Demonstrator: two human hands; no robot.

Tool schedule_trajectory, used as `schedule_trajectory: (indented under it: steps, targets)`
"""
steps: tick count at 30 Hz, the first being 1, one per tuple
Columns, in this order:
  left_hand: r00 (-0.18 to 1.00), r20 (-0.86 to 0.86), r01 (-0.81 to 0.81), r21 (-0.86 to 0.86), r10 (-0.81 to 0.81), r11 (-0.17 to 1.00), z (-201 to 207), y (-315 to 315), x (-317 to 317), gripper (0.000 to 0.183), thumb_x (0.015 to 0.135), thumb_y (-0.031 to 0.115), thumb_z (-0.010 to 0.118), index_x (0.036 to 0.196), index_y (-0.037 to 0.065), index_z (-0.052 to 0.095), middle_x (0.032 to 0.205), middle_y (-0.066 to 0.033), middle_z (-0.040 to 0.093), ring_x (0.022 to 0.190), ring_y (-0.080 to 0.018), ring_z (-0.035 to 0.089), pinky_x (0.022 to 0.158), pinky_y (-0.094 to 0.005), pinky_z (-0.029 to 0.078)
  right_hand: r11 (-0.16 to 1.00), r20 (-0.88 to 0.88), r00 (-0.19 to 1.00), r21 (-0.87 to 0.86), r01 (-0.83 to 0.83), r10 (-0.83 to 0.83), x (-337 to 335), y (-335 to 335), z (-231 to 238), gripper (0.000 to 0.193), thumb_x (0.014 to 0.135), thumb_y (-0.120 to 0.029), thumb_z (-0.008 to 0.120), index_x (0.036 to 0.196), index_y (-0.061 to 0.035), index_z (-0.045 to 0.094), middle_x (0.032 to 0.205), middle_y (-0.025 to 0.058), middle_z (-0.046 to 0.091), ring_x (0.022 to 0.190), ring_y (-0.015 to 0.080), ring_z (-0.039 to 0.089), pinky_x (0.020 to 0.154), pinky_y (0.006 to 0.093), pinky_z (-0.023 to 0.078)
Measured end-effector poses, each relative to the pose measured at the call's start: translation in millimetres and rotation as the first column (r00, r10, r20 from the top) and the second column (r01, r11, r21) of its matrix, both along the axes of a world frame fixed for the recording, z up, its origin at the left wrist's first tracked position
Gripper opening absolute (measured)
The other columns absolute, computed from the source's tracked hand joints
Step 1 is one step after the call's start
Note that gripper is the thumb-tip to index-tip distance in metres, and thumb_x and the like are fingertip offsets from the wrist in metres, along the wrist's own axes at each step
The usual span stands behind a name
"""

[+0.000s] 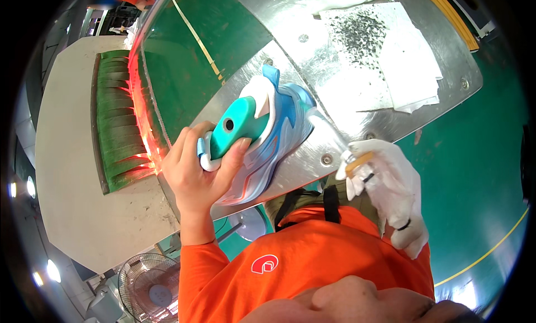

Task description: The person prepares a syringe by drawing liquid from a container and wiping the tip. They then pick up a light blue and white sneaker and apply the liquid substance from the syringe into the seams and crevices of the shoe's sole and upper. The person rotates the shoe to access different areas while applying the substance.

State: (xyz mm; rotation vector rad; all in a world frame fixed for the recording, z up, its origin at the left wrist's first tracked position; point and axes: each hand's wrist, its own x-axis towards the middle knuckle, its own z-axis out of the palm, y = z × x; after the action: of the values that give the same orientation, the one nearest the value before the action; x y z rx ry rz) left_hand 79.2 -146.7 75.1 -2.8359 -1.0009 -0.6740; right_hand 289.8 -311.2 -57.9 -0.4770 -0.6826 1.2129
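A blue and white sneaker [273, 150] with orange lines is tilted over the metal table, a teal shoe last [237, 127] filling its opening. My bare left hand [204, 166] grips it at the heel, thumb on the last and fingers around the collar. My right hand [391, 180], in a white glove, is closed on a slim tool [332, 134] with a pale, blurred shaft and a tan part at the glove. Its tip reaches the side of the sneaker near the sole; whether it touches, I cannot tell. The tool's exact kind is unclear.
White sheets [405, 60] covered partly with black specks lie on the metal table [304, 63]. At left, a green fringed curtain [114, 122] glowing red along its edge borders a beige panel [67, 155]. A standing fan [151, 289] is at lower left.
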Motion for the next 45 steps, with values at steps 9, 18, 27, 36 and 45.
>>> schedule_trajectory:
  steps: [9, 18, 27, 36, 45]
  targets:
    - [1.0, 0.007, -0.003, 0.006, 0.003, 1.0, 3.3, 7.5, -1.0, 0.04, 0.071, 0.03, 0.085, 0.089, 0.001, 0.064, 0.073, -0.0082, 0.061, 0.057, -0.0198, 0.058, 0.05, -0.029, 0.044, 0.954, 0.481, 0.826, 0.098, 0.283, -0.294, 3.4, 33.6, 24.2, 0.11, 0.051, -0.021, 0.086, 0.141, 0.005, 0.029, 0.127, 0.0167, 0.05, 0.119, 0.0258, 0.052, 0.102, 0.0347, 0.039]
    - [1.0, 0.014, -0.011, -0.062, 0.012, 0.998, 6.4, 16.9, -6.8, 0.039, 0.071, 0.031, 0.084, 0.087, 0.001, 0.065, 0.072, -0.0075, 0.061, 0.057, -0.0188, 0.058, 0.051, -0.0281, 0.044, 0.958, 0.587, 0.759, 0.142, 0.248, -0.283, -19.3, 78.9, 34.1, 0.114, 0.054, -0.021, 0.089, 0.146, 0.0006, 0.024, 0.135, 0.016, 0.046, 0.127, 0.0252, 0.046, 0.106, 0.035, 0.036]
    - [0.996, 0.058, 0.073, -0.014, -0.072, 0.997, 0.8, 22.9, -7.4, 0.038, 0.07, 0.028, 0.085, 0.086, 0.001, 0.065, 0.07, -0.0068, 0.059, 0.056, -0.0183, 0.058, 0.05, -0.028, 0.042, 0.977, 0.661, 0.72, 0.132, 0.167, -0.212, -24.2, 53.5, 34.2, 0.114, 0.05, -0.025, 0.093, 0.142, 0.0025, 0.031, 0.133, 0.0201, 0.047, 0.122, 0.0307, 0.052, 0.103, 0.0384, 0.041]
    - [0.971, -0.106, 0.241, 0.402, -0.216, 0.883, 14.1, 6.6, -61.4, 0.045, 0.078, 0.043, 0.077, 0.096, 0.003, 0.068, 0.083, -0.012, 0.067, 0.069, -0.0274, 0.066, 0.058, -0.0329, 0.051, 0.96, 0.431, 0.891, -0.159, 0.23, -0.142, 21.9, -11.9, 21.6, 0.098, 0.053, -0.013, 0.075, 0.142, 0.0012, 0.036, 0.121, 0.0147, 0.057, 0.103, 0.0205, 0.058, 0.09, 0.0298, 0.047]
    - [0.932, -0.279, 0.312, 0.3, -0.23, 0.901, 3.9, -31.0, -77.3, 0.051, 0.086, 0.051, 0.065, 0.103, 0.003, 0.068, 0.098, -0.0172, 0.069, 0.083, -0.0305, 0.069, 0.07, -0.0373, 0.054, 0.964, 0.052, 0.985, -0.218, -0.152, 0.167, 10.0, -44.0, 21.9, 0.033, 0.093, -0.009, 0.055, 0.122, 0.0032, 0.047, 0.101, 0.0221, 0.059, 0.085, 0.0314, 0.064, 0.077, 0.0423, 0.054]
